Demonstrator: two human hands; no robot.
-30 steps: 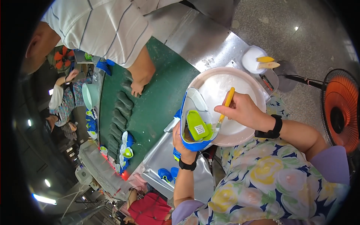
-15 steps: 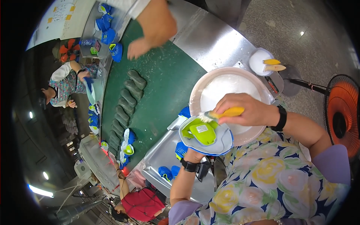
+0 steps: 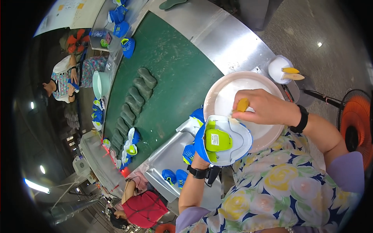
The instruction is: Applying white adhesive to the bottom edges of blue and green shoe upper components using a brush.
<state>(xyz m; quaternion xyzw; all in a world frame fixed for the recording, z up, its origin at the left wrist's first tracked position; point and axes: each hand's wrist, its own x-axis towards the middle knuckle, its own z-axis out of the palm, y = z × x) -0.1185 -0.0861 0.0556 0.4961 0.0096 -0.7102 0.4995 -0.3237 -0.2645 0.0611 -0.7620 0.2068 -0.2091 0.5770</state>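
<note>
Over the round white basin (image 3: 225, 91), hands brush a blue shoe sole (image 3: 223, 140).

The left hand (image 3: 199, 161) is almost wholly hidden behind the blue, white and lime shoe upper (image 3: 222, 140) it holds. The right hand (image 3: 261, 107) covers most of the yellow-handled brush (image 3: 242, 105), its bristles too blurred to read. At three o'clock the orange floor fan (image 3: 355, 124) is cut off by the rim.
</note>
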